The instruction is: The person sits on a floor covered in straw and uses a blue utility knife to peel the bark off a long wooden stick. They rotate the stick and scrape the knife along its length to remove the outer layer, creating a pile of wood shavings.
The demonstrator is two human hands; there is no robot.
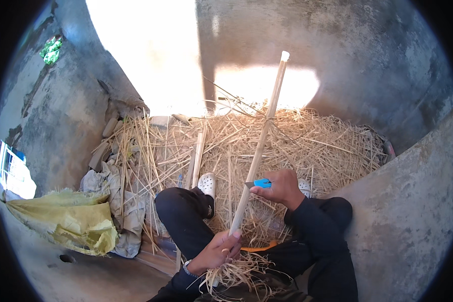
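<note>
A long pale wooden pole (262,140) slants up and away from my lap, its far tip pale and brightly lit. Near its lower end, my left hand (219,252) is closed around it. My right hand (281,189) grips a knife with a bright blue handle (262,183). The knife's short blade lies against the pole's side, partway up from my left hand. Thin curled shavings (240,274) are heaped over my lap, just below my left hand. The bottom end of the pole is hidden by that hand and the shavings.
Straw-like strips and shavings (332,143) cover the floor ahead, around my white clogs (207,184). Flat wooden slats (198,157) lie among them. A torn yellow sack (68,219) and grey cloth (131,226) are at the left. Concrete walls (387,60) enclose the spot.
</note>
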